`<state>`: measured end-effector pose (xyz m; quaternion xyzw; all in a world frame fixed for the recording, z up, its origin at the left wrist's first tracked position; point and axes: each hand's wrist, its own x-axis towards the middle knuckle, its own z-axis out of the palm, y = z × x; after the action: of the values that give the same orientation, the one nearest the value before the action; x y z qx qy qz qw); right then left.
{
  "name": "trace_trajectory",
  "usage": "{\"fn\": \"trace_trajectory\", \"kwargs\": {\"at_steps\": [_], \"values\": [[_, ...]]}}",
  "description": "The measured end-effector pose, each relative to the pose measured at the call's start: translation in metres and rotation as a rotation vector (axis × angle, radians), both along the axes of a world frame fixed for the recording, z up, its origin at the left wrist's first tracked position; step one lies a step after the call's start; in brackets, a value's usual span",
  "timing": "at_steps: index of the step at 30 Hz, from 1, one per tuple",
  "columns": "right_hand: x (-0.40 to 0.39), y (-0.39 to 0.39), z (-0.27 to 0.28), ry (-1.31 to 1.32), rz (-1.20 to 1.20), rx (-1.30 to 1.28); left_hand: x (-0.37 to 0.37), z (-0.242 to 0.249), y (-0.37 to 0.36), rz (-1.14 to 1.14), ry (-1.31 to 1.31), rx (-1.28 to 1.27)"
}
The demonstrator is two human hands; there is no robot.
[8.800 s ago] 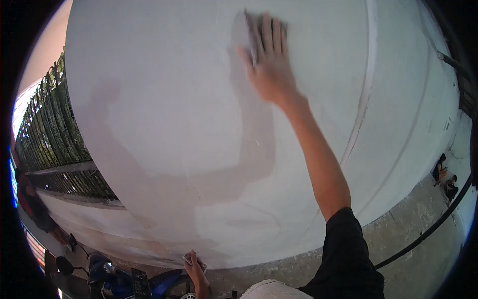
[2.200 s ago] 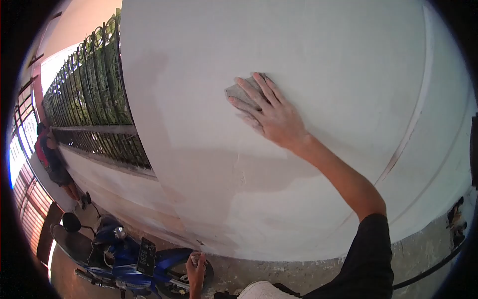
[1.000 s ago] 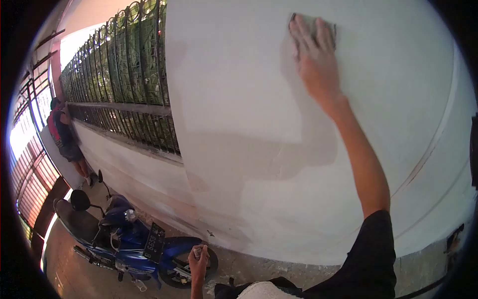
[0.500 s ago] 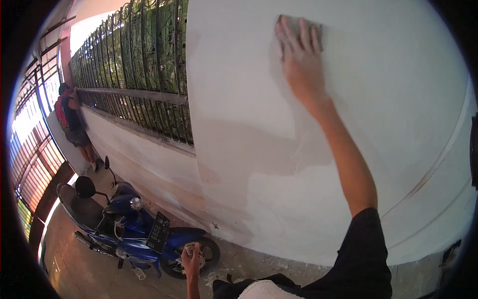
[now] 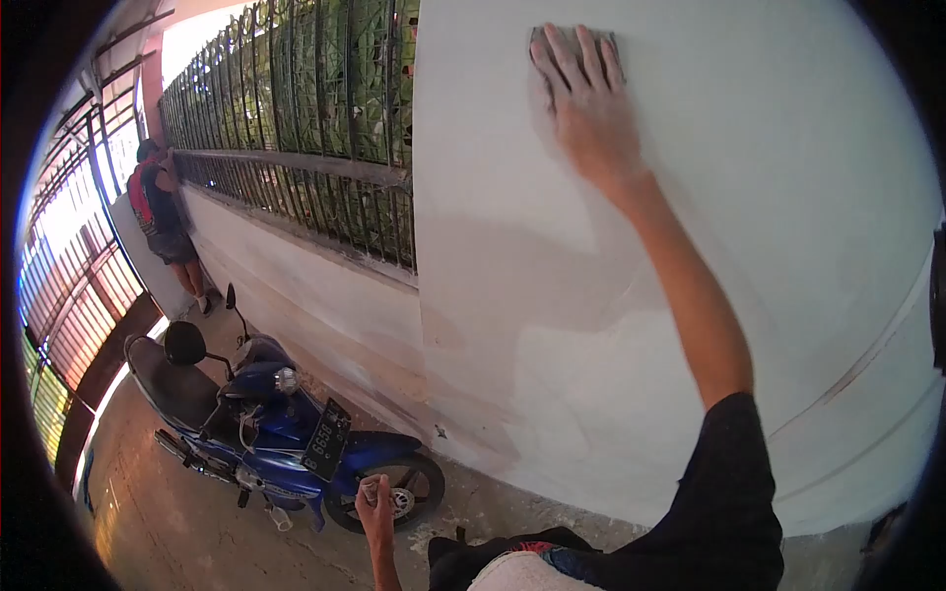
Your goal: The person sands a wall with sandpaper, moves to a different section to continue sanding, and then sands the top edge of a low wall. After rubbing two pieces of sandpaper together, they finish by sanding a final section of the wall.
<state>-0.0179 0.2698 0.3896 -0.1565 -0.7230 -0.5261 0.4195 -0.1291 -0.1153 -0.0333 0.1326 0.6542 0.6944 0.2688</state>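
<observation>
High on the white wall (image 5: 729, 197), my right hand (image 5: 591, 113) lies with its fingers spread over a dark grey sheet that looks like sandpaper (image 5: 538, 35). The palm side presses the sheet flat to the wall, and the corners show around my fingertips. My fingers and knuckles look dusted with pale powder. Low in the view, my left hand (image 5: 374, 512) is closed, its fingers curled around a small greyish thing (image 5: 371, 485) too small to name. In the view it overlaps the front wheel of the motorcycle.
A blue motorcycle (image 5: 261, 409) stands on the concrete floor (image 5: 177, 522) at left. Dark metal railings (image 5: 296, 128) top the lower wall beside my section. Further back, another person (image 5: 158, 217) stands facing the wall near a barred gate (image 5: 84, 305).
My right hand has slid left along the wall with the sheet, closer to the railing. The view has shifted, so the motorcycle appears further right. My left hand remains closed.
</observation>
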Motion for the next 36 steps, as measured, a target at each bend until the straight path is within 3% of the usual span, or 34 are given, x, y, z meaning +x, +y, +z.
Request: {"fn": "trace_trajectory", "kwargs": {"at_steps": [1, 2, 4, 6, 9, 10, 14, 17, 18, 21, 22, 25, 30, 33, 36], "values": [[-0.006, -0.006, -0.004, 0.1, 0.05, -0.031, -0.001, -0.001, 0.0, 0.027, -0.008, 0.05], [-0.006, -0.01, -0.041, -0.031, -0.307, 0.069, -0.001, -0.002, -0.001, 0.059, -0.011, 0.038], [-0.016, 0.003, -0.148, -0.255, -0.269, -0.125, 0.0, 0.0, -0.001, 0.076, -0.018, 0.029], [-0.004, -0.015, -0.226, -0.667, -0.293, -0.26, 0.002, -0.001, -0.006, 0.079, -0.024, 0.012], [0.003, -0.01, -0.233, -0.694, -0.205, -0.35, 0.003, -0.002, -0.007, 0.08, -0.038, 0.057], [0.001, -0.01, -0.209, -0.617, -0.237, -0.297, 0.004, -0.001, -0.01, 0.074, -0.019, 0.04], [-0.015, -0.004, -0.066, -0.094, -0.002, -0.189, 0.003, -0.005, -0.009, 0.041, -0.034, 0.059], [-0.016, -0.016, -0.073, -0.006, -0.005, -0.237, 0.007, -0.007, -0.008, 0.082, -0.031, 0.039], [-0.013, -0.016, -0.111, -0.158, -0.282, -0.145, 0.008, -0.009, -0.008, 0.086, -0.031, 0.039], [-0.002, -0.012, -0.265, -0.583, -0.261, -0.331, 0.009, -0.017, -0.013, 0.058, -0.033, 0.059], [0.007, -0.014, -0.289, -0.679, -0.202, -0.339, 0.009, -0.018, -0.014, 0.067, -0.024, 0.049], [0.012, -0.013, -0.267, -0.781, -0.229, -0.353, 0.017, -0.007, -0.019, 0.081, 0.0, 0.029], [-0.015, -0.016, -0.106, -0.217, -0.202, -0.221, 0.016, 0.0, -0.016, 0.08, -0.015, 0.02], [-0.016, -0.025, -0.121, -0.101, -0.292, -0.244, 0.015, -0.006, -0.012, 0.082, -0.043, -0.009], [0.002, -0.027, -0.235, -0.588, -0.394, -0.33, 0.017, -0.003, -0.011, 0.042, -0.05, 0.036]]}}
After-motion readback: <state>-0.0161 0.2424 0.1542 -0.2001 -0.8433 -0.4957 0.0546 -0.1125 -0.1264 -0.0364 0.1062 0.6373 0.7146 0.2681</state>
